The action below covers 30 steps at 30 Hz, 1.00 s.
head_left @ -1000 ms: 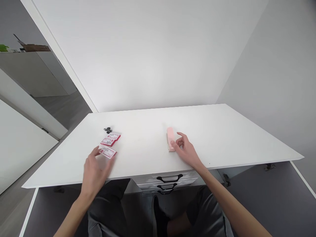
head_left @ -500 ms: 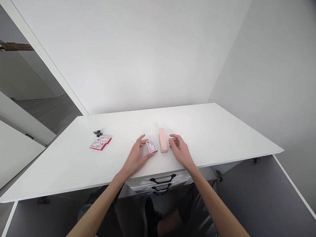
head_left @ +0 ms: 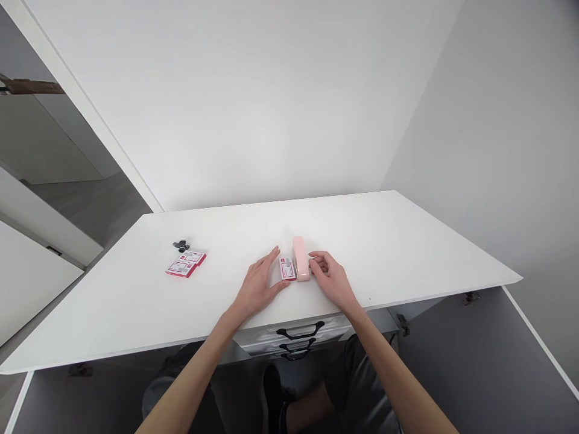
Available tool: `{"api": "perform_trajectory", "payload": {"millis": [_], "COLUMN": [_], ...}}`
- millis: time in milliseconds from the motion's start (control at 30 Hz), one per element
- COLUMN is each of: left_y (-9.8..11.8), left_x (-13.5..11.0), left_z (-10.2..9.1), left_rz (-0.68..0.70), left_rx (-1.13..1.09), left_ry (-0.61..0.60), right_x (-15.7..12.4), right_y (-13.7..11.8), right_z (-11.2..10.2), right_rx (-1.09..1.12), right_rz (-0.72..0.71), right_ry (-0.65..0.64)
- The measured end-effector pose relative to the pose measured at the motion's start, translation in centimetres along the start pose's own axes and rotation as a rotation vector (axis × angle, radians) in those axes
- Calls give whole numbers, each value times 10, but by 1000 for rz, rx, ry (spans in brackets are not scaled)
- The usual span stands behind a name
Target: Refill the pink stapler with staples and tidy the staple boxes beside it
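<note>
In the head view, the left hand [head_left: 257, 286] is spread, thumb and fingers apart, framing a small red-and-white box [head_left: 287, 269]; its thumb tip sits at the box's near edge. The box lies flat just right of that hand, alongside a pink stapler [head_left: 301, 259]. Right of the stapler, the right hand [head_left: 333, 280] is half open, fingers loosely curled, thumb tip near the stapler's side; whether it touches, I cannot tell. Well left of the left hand, two similar boxes [head_left: 186, 264] and a black clip [head_left: 181, 246] lie on the worktop [head_left: 384, 241].
</note>
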<state>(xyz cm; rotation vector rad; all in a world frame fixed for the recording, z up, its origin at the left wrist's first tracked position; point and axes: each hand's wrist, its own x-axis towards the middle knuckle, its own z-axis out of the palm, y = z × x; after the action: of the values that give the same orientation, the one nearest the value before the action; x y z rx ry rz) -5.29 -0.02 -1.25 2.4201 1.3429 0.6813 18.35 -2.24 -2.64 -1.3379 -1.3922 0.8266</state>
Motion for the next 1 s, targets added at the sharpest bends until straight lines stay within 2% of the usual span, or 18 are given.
{"api": "perform_trajectory", "payload": {"millis": [200, 400, 533, 633, 733, 800, 900, 1000], "left_y": [2, 4, 7, 7, -4, -18, -45, -70], "left_x": [-2, 0, -2, -13, -33, -48, -68, -78], "left_z": [-2, -3, -3, -8, -24, -42, -72, -99], "left_rz": [-56, -73, -73, -107, -118, -145, -340, -595], "left_rx": [-75, -104, -128, -157, -81, 62, 267, 387], "left_ry": [38, -1, 38, 88, 204, 355, 528, 547], "right_x": [0, 0, -1, -3, -4, -4, -5, -5], "right_y": [0, 0, -2, -2, -2, -1, 0, 0], "right_z": [0, 0, 0, -1, 0, 0, 0, 0], "right_rx": [8, -8, -10, 8, 38, 50, 59, 60], "right_rz": [5, 10, 9, 29, 52, 58, 56, 58], "right_ry": [6, 5, 6, 10, 9, 9, 15, 16]}}
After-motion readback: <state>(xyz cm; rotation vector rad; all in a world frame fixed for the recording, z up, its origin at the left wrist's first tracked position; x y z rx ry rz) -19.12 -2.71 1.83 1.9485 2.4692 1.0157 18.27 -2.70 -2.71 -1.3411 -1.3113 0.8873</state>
